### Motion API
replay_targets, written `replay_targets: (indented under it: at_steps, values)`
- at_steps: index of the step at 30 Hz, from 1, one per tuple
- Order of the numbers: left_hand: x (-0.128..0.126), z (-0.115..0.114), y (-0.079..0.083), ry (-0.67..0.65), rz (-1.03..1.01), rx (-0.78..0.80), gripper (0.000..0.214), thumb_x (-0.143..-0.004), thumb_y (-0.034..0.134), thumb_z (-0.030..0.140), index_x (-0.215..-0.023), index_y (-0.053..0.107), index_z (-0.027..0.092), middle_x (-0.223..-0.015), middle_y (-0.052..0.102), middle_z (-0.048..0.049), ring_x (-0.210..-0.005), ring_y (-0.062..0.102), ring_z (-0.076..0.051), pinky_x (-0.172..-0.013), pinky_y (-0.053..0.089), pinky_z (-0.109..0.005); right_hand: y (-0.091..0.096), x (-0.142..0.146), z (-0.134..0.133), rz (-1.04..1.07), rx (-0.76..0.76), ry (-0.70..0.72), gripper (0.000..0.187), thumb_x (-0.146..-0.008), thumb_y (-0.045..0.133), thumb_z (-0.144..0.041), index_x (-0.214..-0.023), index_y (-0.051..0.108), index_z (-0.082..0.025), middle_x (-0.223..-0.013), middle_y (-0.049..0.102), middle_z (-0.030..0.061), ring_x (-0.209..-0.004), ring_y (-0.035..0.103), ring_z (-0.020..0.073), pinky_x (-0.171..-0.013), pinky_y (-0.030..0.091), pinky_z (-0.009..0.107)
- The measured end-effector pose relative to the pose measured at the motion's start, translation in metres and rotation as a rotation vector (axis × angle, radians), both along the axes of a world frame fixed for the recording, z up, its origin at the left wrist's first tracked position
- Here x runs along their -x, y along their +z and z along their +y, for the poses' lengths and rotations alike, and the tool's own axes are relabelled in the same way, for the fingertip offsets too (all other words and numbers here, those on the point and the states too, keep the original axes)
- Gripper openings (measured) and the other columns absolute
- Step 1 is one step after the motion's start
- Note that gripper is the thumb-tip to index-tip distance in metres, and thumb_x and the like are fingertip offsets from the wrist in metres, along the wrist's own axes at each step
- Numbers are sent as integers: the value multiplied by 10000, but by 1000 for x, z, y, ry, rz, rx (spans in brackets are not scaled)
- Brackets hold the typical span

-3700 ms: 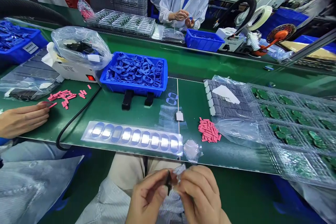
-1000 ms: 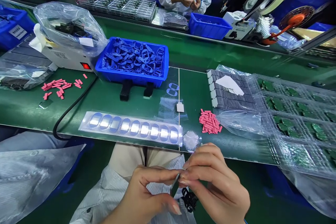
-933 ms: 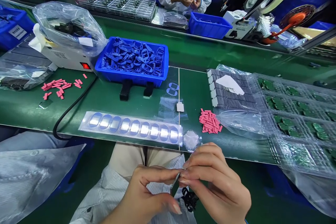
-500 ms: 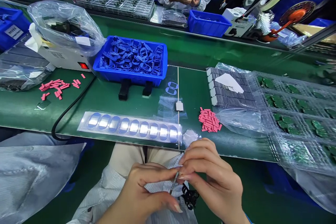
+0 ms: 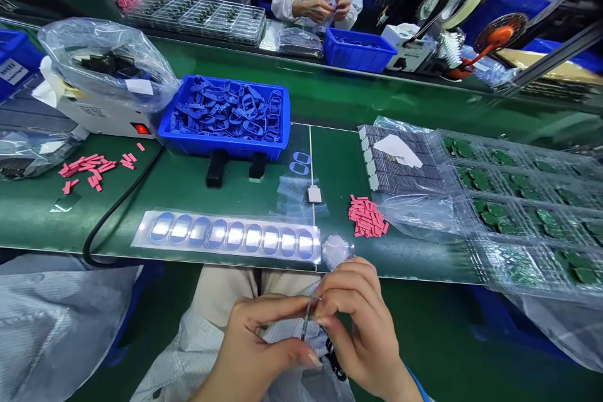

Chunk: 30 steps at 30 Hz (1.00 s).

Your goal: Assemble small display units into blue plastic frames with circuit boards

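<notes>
Over my lap, below the table edge, my left hand [image 5: 266,339] grips a thin flat piece [image 5: 306,321] between thumb and index finger. The piece is seen edge-on, greyish and narrow, so its kind is unclear. My right hand [image 5: 360,326] is closed, its thumb and fingertips pinched at the upper end of that same piece. Whatever else sits between those right fingertips is hidden. Just under the right hand, a black looped part [image 5: 335,364] shows against the striped clothing. A crumpled clear film [image 5: 337,250] lies on the table edge beyond the right fingers.
A sheet of oval film stickers [image 5: 226,237] lies along the front edge. Behind it stands a blue bin [image 5: 223,147] of blue plastic frames. Pink strips [image 5: 367,217], grey strips [image 5: 409,173] and clear trays [image 5: 475,226] of green boards lie right. A co-worker's hands [image 5: 325,9] are opposite.
The view has shifted slightly. My right hand has turned and drawn in closer to the left, its fingers more curled. The thin piece now stands more upright, and less of the black part shows.
</notes>
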<state>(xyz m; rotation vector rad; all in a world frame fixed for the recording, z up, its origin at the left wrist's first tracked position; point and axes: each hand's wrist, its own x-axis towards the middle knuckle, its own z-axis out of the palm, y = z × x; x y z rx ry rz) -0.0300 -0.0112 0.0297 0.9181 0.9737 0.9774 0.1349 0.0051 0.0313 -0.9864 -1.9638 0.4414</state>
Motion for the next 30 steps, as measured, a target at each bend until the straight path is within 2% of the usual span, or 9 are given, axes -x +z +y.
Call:
replay_targets:
  at_steps: [4,8,11,15,19,22,25,28,30]
  values:
    - [-2,-5,-8,67,-78,112,320,-553,853,317,-859,769,364,-873,790,10,-877,730,-241,-823,566,-275,-5,0,-8,5,-115,-23,147,-865,451,-80,-826,523,-203,-748,591,20,-708,544,158,-700,452,319]
    - [-7,-7,-15,138,-125,164,358,-521,862,364,-865,775,322,-862,790,-32,-863,734,-245,-796,572,-262,-11,13,-20,224,4,61,114,-925,417,-126,-893,487,-211,-749,597,20,-690,575,144,-618,493,273]
    - [-10,-5,-16,256,-97,181,369,-497,867,391,-841,782,292,-836,792,-47,-826,741,-240,-762,577,-248,-14,19,-20,421,58,-117,103,-953,394,-187,-865,434,-222,-668,543,-7,-621,550,138,-556,483,264]
    - [-7,4,-9,352,18,164,315,-520,868,324,-820,784,271,-794,794,-44,-801,744,-244,-771,585,-278,-34,-4,4,147,155,-442,101,-940,456,-221,-842,476,-208,-722,588,14,-656,595,145,-571,493,258]
    - [2,13,1,267,189,48,305,-551,850,262,-847,780,282,-792,795,-24,-819,741,-258,-792,594,-323,-68,-34,30,-50,72,-491,95,-859,603,-266,-805,607,-188,-740,646,34,-680,590,170,-627,458,288]
    - [10,19,5,251,341,-165,426,-557,849,324,-970,748,305,-838,796,-18,-828,740,-258,-753,611,-331,-77,-38,34,-170,-4,-540,59,-840,627,-232,-849,673,-198,-942,693,81,-867,593,230,-736,412,342]
    - [17,29,10,201,489,-408,599,-567,833,400,-1136,666,316,-838,796,-19,-788,745,-242,-633,622,-286,-60,-32,29,-224,-97,-486,86,-843,628,-213,-911,681,-218,-1074,677,86,-965,581,251,-813,402,371]
    - [24,42,20,139,646,-575,737,-591,807,444,-1272,547,337,-800,797,2,-719,748,-217,-613,612,-263,-25,-22,31,-94,-34,-244,107,-898,560,-261,-958,643,-231,-1022,685,59,-949,613,199,-817,472,312]
    - [29,48,23,114,720,-672,860,-598,799,450,-1363,412,381,-794,796,30,-677,746,-207,-603,604,-254,-2,-14,39,-10,51,-71,220,-928,506,-374,-1062,615,-237,-1017,689,53,-949,630,176,-800,513,270]
